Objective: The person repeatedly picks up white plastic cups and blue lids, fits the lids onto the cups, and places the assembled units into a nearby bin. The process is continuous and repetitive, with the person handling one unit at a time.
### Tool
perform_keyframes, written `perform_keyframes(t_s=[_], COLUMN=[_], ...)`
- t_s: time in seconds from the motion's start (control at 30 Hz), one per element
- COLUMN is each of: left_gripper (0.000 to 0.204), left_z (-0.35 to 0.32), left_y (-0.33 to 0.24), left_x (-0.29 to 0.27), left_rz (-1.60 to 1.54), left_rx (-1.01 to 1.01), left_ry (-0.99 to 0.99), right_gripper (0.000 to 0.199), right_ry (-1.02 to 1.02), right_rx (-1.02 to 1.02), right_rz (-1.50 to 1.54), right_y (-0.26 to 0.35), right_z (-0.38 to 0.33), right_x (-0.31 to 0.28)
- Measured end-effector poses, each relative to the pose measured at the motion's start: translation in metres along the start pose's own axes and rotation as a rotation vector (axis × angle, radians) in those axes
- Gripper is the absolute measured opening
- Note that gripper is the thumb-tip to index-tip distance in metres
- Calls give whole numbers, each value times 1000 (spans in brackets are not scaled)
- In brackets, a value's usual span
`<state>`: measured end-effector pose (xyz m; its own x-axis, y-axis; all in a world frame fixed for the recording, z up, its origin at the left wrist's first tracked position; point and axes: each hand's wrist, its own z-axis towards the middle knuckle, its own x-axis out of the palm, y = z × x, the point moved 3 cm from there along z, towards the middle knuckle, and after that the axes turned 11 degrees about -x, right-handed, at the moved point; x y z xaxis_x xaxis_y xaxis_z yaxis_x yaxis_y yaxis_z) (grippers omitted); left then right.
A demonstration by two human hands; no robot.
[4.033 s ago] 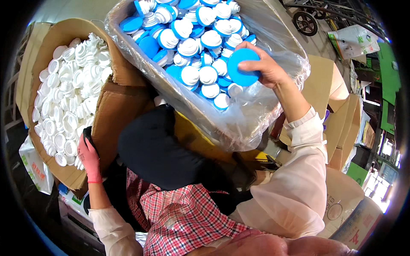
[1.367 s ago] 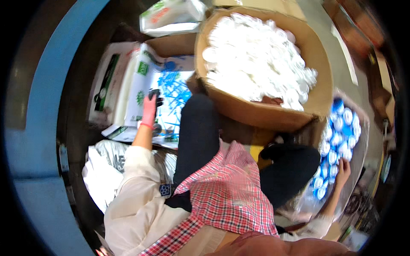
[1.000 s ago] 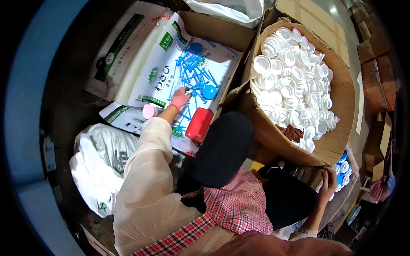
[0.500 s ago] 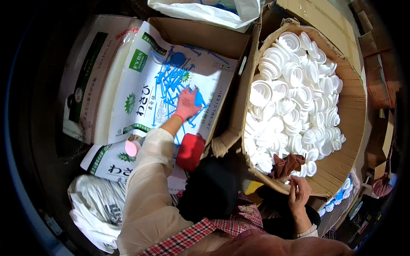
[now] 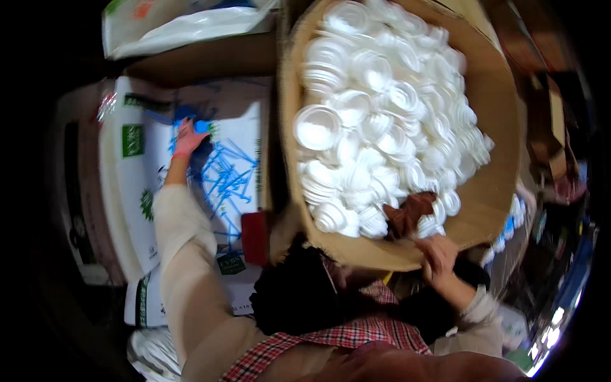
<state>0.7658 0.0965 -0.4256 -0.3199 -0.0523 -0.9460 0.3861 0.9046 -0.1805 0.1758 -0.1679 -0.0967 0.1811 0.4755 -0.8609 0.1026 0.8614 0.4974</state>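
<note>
My left hand, in a pink glove, reaches over the printed white sheet at the far left among loose blue plastic sticks. Blue shows at its fingertips, and a dark blue patch lies by its palm. Blur hides whether the fingers grip any of it. At the near rim of the big cardboard box is my bare right hand, its fingers bent together; what they hold, if anything, is hidden. Just beyond it a brown cloth lies on the heap of white plastic lids filling the box.
A red container stands at the sheet's near right corner. Behind the sheet is a white bag. Flattened printed packaging leans along the left. Blue and white pieces lie right of the box.
The view has swung right and blurred. My left hand has moved farther out, from the near blue round piece to the far blue patch. My right hand stays by the box rim, fingers bent.
</note>
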Motion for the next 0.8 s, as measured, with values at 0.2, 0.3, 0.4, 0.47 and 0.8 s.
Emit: perform_keyframes(t_s=[0.2,0.3,0.4,0.47,0.8], left_gripper=[70,72,71,66,54], left_z=[-193,-275,-314,-327,-320], left_y=[-144,-219,-282,-313,-407], left_x=[-204,-281,-297,-290,-227], left_rz=[-633,-555,-573,-507,-1076], left_rx=[395,729,933,913,957], left_ry=[-118,-35,234,416,1117], right_gripper=[47,73,93,87,42], right_ry=[111,550,906,913,845], right_rx=[255,303,275,213,226], right_rz=[71,47,1,-102,-53], right_y=[-36,-94,-139,-138,-125], right_z=[0,-20,-43,-38,-13], right_x=[-20,7,63,84,74])
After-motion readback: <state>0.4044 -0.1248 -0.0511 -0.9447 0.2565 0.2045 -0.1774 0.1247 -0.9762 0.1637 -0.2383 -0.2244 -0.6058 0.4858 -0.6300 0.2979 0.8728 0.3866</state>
